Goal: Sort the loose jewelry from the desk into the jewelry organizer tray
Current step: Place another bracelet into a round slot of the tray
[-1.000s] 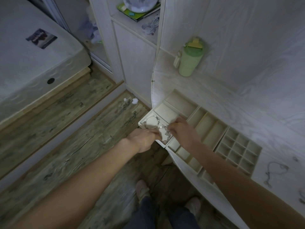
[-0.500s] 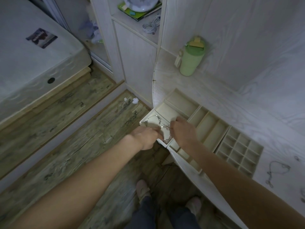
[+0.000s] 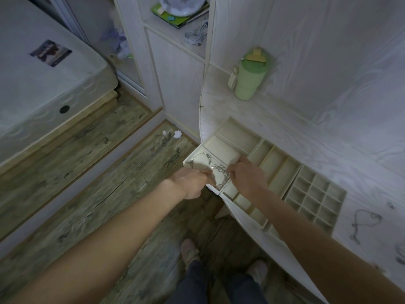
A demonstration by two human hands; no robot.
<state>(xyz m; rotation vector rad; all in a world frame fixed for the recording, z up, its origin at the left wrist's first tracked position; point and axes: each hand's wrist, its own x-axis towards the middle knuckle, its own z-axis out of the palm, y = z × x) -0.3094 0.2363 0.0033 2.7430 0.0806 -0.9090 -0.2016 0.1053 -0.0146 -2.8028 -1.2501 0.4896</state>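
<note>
while both hands meet over the near-left corner compartment of the cream plastic jewelry organizer tray (image 3: pixel 276 165), a silver chain necklace (image 3: pixel 210 164) lies draped across that compartment. the left hand (image 3: pixel 192 181) has its fingers curled at the tray's edge, touching the chain, though whether it pinches the chain cannot be told. the right hand (image 3: pixel 245 174) pinches the chain's near end with bent fingers. right of the tray, a thin dark necklace (image 3: pixel 361 222) lies loose on the white wood-grain desk (image 3: pixel 328 137). behind the tray stands a pale green lidded tumbler (image 3: pixel 248 77).
</note>
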